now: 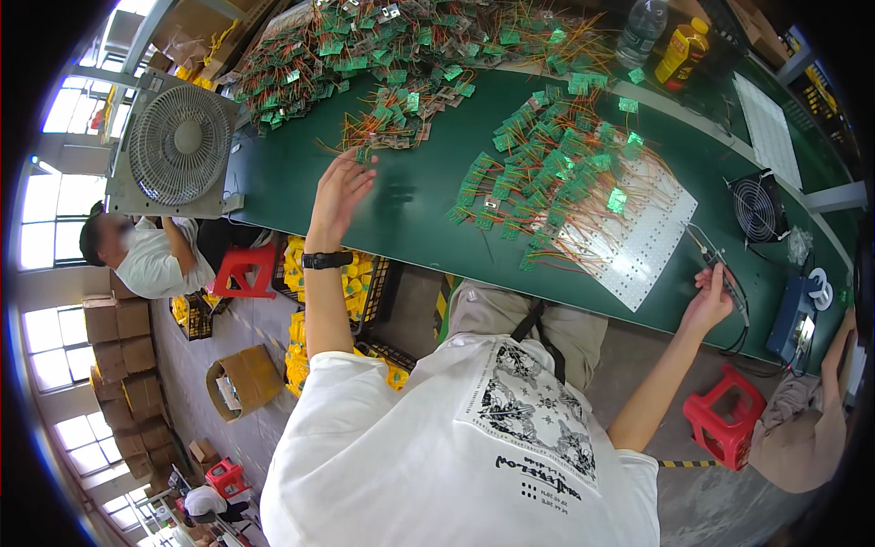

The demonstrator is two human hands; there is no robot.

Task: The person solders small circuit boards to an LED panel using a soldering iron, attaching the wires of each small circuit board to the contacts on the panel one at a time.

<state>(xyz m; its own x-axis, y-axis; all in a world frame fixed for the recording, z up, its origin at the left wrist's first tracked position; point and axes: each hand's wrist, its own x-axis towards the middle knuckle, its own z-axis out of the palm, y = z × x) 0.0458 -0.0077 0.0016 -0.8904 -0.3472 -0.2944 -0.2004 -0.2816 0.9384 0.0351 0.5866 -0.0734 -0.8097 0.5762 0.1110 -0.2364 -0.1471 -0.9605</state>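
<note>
A little green board (364, 155) with bits on it is at the fingertips of the left hand (339, 201), well to the left of the white board with holes (649, 260). The fingers of that hand are bent and a bit apart. They meet the little green board, but I can't tell if they pinch it or only touch it.

The right hand (709, 299) is just to the right of the white board, near its close corner. Its fingers are curled around a thin tool like a pen (735, 290). The tip of the tool points back at the white board's right edge.

Lots of green boards with red and orange wires (547, 164) lie partly on the white board and spread out to its left. A small pile (396, 118) sits farther left and farther back than the white board, just past the left hand. Behind that is a huge heap (346, 59).

To the right of the white board stand a small black fan (757, 208) and a blue box (791, 314). Past its far side are a clear bottle (643, 32) and a yellow bottle (682, 53). Way over to its left is a big gray fan (182, 137). A red stool (725, 415) is on the floor, to the right of the white board and lower down.
</note>
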